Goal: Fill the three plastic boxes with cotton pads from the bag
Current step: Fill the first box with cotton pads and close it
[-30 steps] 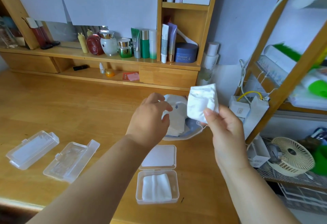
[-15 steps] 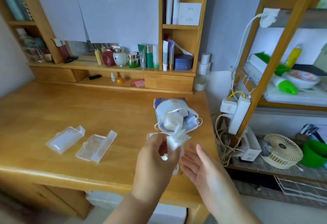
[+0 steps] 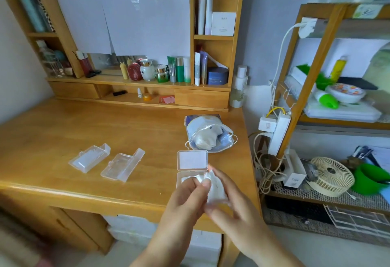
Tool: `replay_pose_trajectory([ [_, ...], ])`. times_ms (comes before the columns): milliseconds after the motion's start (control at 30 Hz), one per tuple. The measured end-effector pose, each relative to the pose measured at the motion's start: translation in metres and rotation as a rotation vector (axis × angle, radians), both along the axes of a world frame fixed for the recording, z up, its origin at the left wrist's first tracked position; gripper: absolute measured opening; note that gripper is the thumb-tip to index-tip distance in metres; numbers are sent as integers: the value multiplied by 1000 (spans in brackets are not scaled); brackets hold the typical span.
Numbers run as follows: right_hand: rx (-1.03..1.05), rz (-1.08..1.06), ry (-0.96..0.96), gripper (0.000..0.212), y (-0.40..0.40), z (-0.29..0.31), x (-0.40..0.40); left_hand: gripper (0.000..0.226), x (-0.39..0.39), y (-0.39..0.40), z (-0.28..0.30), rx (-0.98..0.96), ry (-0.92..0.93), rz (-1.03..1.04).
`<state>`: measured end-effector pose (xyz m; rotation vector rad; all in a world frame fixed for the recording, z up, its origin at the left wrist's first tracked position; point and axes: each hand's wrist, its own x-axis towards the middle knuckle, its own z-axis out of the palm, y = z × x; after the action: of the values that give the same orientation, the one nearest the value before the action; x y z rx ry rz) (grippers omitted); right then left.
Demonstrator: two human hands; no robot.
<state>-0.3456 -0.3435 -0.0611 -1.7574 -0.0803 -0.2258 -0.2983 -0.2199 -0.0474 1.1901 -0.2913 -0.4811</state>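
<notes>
Both hands on a wad of cotton pads above the open box

Two boxes (image 3: pixel 89 158) (image 3: pixel 122 164) lie left (lids open); left hand (image 3: pixel 185 199) pinches the cotton pads (image 3: pixel 215 188), right hand (image 3: pixel 236 209) cups them, over the open box (image 3: pixel 192 161), bag (image 3: pixel 209 136) behind.

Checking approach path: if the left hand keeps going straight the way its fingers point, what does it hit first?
Likely the open plastic box just beyond the left hand and the cotton pads it pinches; depth is unclear from this view.

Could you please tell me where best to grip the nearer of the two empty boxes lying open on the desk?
I'd pinch the empty box across its long side walls, coming from above: it lies flat and open, lid hinged at the far end, sides clear of its neighbour.
</notes>
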Motion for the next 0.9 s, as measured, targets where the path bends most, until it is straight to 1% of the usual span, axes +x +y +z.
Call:
replay_pose_trajectory([
  [67, -55, -10, -14, 64, 2, -2, -1, 37, -2, -2, 1, 65, -45, 11],
  [133, -8, 5, 2, 63, 3, -1, -1, 28, -1, -4, 0, 86, -48, 39],
  [233, 149, 43, 20, 52, -1, 1, -1, 28, -2, -4, 0, 72, -28, 51],
  [333, 257, 106, 31, 53, -4, 3, -2, 26, -3, -3, -1, 68, -42, 68],
  [467, 441, 110, 19, 45, -4, 0, 1, 26, -4, -3, -1, 46, -46, 96],
  [533, 592, 99, 45, 47, -4, 0, 5, 26, -5, -3, -1, 36, -45, 118],
  [600, 697, 115, 78, 56, -3, 1, 7, 26, -5, -2, -2, 44, -53, 128],
  [667, 670, 151, 67, 70, -1, 2, 7, 23, -6, -2, 0, 70, -86, 130],
  [700, 595, 155, 47, 73, 0, 2, 6, 25, -6, -3, 1, 86, -115, 132],
  [767, 419, 115, 9, 68, 4, 1, 5, 30, -7, -3, 2, 125, -167, 152],
  [800, 374, 82, -2, 64, 5, 0, 5, 28, -8, -3, 2, 150, -187, 170],
  [900, 409, 17, -26, 56, 8, -2, 6, 15, -9, -3, 3, 234, -255, 207],
])
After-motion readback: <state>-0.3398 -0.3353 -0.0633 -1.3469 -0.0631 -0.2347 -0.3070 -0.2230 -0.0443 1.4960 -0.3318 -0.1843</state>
